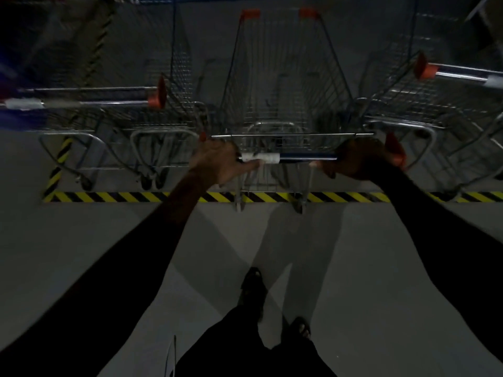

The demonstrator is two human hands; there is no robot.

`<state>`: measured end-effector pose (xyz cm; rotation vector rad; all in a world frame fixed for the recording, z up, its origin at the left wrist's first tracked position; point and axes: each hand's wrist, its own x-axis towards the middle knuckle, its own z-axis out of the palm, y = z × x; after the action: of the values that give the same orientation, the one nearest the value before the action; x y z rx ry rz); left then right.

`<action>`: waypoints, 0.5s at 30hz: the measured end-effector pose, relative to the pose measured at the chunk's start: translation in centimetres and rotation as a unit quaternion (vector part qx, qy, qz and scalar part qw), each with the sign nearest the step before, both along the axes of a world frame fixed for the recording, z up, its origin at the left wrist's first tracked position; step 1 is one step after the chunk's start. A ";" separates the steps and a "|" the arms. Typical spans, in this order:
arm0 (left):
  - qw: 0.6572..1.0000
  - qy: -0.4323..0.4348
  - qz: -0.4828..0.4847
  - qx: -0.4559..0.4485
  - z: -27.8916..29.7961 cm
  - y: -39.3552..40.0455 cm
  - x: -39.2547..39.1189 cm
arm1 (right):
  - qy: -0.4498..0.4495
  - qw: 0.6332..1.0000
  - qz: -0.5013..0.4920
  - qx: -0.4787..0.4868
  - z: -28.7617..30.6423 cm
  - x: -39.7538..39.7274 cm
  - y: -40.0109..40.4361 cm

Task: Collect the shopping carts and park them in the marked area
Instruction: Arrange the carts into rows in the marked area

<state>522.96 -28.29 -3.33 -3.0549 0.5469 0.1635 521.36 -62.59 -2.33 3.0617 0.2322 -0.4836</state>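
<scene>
A wire shopping cart [283, 85] with orange corner caps stands straight ahead, and both my hands hold its blue handle bar [304, 157]. My left hand [217, 161] grips the bar's left end and my right hand [356, 160] grips its right end. The cart's basket lies beyond the yellow-and-black striped floor tape [130, 197], while its rear wheels sit on the tape line. A second cart [130, 115] is parked inside the tape on the left. A third cart [424, 104] is parked on the right.
A second striped tape line [58, 164] runs up the left side and marks a corner of the area. Grey floor [353, 268] lies behind the tape where my feet stand. The scene is dim. The neighbouring carts stand close on both sides.
</scene>
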 end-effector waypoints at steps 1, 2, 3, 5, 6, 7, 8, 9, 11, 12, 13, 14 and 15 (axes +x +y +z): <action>1.000 0.002 0.000 0.002 0.2 0.1 1.2 | 0.010 1.000 0.000 0.006 0.3 0.9 0.4; 1.000 0.001 0.000 0.002 0.0 0.4 2.5 | 0.012 1.000 -0.004 0.016 0.8 1.8 0.8; 1.000 0.001 -0.002 0.001 -0.2 0.7 3.7 | 0.014 1.000 -0.017 0.022 1.2 2.6 1.2; 1.000 -0.009 -0.005 0.007 -0.8 1.2 5.8 | 0.019 0.999 -0.037 0.033 1.5 4.4 1.6; 1.000 -0.017 -0.003 0.011 -1.0 1.4 6.8 | 0.027 0.998 -0.047 0.035 1.4 5.3 1.7; 1.000 -0.018 0.001 0.010 -1.1 1.6 7.6 | 0.032 0.997 -0.052 0.037 1.3 6.1 1.9; 1.000 -0.017 0.003 0.005 -1.1 1.8 8.2 | 0.037 0.997 -0.054 0.044 1.2 6.7 2.2; 1.000 -0.016 0.005 -0.006 -0.8 2.0 8.7 | 0.041 0.996 -0.057 0.046 1.2 7.3 2.6; 1.000 -0.022 0.005 -0.015 0.0 2.2 9.3 | 0.035 0.996 -0.063 0.054 1.8 7.9 3.3; 1.000 -0.025 0.006 -0.008 0.0 2.3 9.7 | 0.031 0.996 -0.068 0.054 2.2 8.3 3.5; 1.000 -0.028 0.010 0.001 0.1 2.3 9.9 | 0.029 0.996 -0.066 0.053 2.5 8.6 3.8; 0.999 -0.030 0.012 0.008 0.1 2.4 10.3 | 0.034 0.995 -0.074 0.048 2.7 9.0 3.9; 0.999 -0.035 0.014 0.010 0.1 2.4 10.7 | 0.034 0.995 -0.078 0.047 2.9 9.6 4.0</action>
<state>533.69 -25.86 -3.24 -3.0356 0.4969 0.0636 530.91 -58.63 0.53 3.1733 0.0177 -0.6001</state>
